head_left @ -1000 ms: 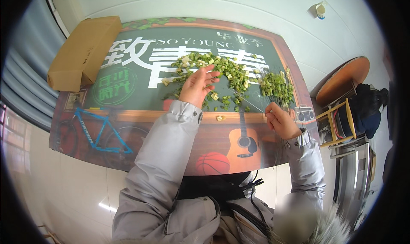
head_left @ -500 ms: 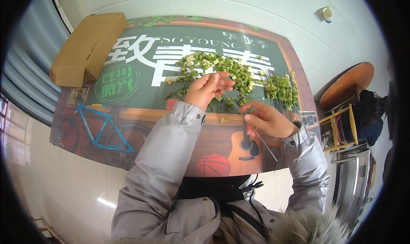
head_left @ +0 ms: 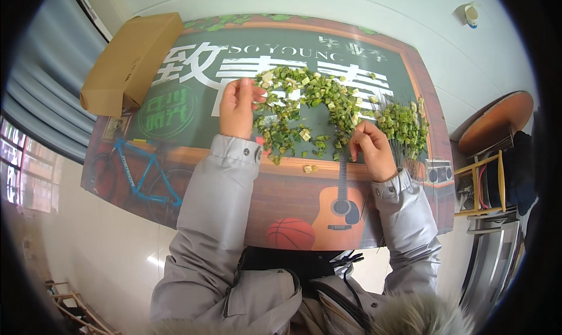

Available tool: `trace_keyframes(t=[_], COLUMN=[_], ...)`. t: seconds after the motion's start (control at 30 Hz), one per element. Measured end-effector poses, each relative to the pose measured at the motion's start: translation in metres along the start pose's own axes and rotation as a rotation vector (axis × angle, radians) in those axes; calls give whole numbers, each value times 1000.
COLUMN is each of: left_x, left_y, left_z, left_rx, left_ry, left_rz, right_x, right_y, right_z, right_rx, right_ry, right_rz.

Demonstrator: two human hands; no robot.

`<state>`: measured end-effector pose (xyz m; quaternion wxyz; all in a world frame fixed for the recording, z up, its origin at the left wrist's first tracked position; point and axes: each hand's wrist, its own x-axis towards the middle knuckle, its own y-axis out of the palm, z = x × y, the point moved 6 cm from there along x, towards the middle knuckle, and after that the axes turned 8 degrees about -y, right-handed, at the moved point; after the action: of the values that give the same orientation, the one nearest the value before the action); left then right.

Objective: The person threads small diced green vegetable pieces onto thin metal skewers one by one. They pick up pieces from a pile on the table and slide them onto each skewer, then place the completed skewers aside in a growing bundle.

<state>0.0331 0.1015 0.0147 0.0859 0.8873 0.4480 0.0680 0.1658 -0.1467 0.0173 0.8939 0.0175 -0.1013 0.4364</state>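
A spread of chopped green and pale vegetable pieces (head_left: 298, 80) lies in a loose arc over the table. My left hand (head_left: 237, 108) is raised at the left end of this arc, thumb and fingers pinched together; what they hold, if anything, is too small to make out. Near the arc's right end, my right hand (head_left: 373, 151) has thumb and fingertips closed on a thin stick, only faintly visible. Just beyond it lies a bunch of thin dark sticks with green pieces threaded on them (head_left: 404, 124).
A brown cardboard box (head_left: 132, 62) stands at the table's far left corner. The printed tabletop (head_left: 199, 127) carries pictures of a bicycle, guitar and basketball. One pale piece (head_left: 309, 168) lies near the front. At right are a wooden chair (head_left: 489, 183) and a round brown board (head_left: 497, 121).
My hands have drawn apart: the left moved left, the right moved slightly right and up. The thin stick that stretched between them no longer reaches my left hand.
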Motion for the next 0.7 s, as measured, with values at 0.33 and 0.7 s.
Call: trace_keyframes(t=[0.33, 0.7], left_x=[10, 52], left_y=[-16, 46], left_z=[1, 12], left_rx=[228, 1253], left_ry=[116, 495], left_rz=[-46, 101], right_x=[-1, -3], right_y=[-16, -10], right_z=[-2, -4], right_rx=[-132, -123], right_ry=[-96, -82], right_rz=[-120, -85])
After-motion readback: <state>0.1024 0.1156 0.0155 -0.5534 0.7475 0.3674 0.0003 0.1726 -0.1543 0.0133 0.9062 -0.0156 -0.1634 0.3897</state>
